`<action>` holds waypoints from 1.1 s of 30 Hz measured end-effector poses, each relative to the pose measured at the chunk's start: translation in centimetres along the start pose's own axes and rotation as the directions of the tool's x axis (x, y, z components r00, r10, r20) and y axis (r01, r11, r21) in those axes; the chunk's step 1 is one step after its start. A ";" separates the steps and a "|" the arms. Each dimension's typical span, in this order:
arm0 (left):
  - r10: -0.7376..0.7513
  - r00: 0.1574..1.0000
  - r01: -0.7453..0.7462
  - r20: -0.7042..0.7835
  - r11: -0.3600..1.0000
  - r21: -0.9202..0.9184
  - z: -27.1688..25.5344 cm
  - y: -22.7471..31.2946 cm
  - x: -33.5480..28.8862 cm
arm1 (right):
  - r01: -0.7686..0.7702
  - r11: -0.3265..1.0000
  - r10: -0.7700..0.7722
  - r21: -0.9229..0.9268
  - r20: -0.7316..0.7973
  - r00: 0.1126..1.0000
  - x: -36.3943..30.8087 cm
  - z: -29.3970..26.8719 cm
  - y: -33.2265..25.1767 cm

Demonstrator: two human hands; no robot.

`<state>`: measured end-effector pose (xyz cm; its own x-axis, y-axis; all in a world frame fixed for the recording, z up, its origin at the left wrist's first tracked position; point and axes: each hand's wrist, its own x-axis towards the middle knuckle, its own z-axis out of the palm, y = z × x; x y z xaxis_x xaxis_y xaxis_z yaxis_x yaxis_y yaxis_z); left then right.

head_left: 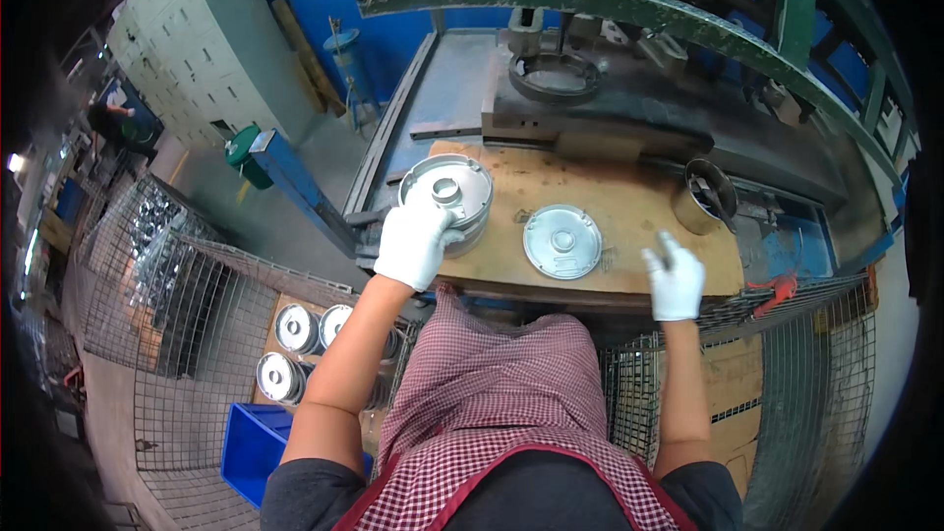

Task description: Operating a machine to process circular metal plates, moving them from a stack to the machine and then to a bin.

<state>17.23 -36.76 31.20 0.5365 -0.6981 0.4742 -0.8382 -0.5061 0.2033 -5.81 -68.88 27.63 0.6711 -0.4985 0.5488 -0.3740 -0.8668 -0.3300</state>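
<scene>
My left hand, in a white glove, rests on the near rim of a small stack of round metal discs at the left end of the brown board. A single round metal disc lies flat on the board between my hands. My right hand, also gloved, hovers over the board's near right edge with its fingers apart; a thin dark item seems to sit between the fingers, too small to tell. A metal can stands just beyond it.
Behind the board is a press bed with a ring-shaped die under a green frame. Wire cages at lower left hold more metal discs. A blue bin sits below. A wire cage stands at the right.
</scene>
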 end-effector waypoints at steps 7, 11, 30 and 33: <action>0.194 0.964 -0.200 -0.181 0.980 -0.011 -0.5 3.3 8.0 | -0.445 0.877 0.431 -0.180 -0.111 0.895 0.3 -5.2 13.6; 0.296 0.939 -0.288 -0.174 0.955 0.068 -1.1 6.7 13.3 | -0.507 0.835 0.497 -0.212 -0.100 0.862 -0.3 -3.8 16.6; 0.186 0.976 -0.195 -0.115 0.978 -0.069 8.0 2.1 26.5 | -0.523 0.826 0.438 -0.212 -0.343 0.831 -0.2 -2.1 17.1; 0.291 0.943 -0.305 -0.159 0.949 -0.075 9.3 0.0 27.4 | -0.564 0.804 0.511 -0.189 -0.266 0.817 0.0 -2.5 16.9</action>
<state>32.84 -60.56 36.25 0.2466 -0.7251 0.6430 -0.9669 -0.2292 0.1123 -13.71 -83.55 23.96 0.1869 -0.8548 0.4841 -0.8003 -0.4183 -0.4297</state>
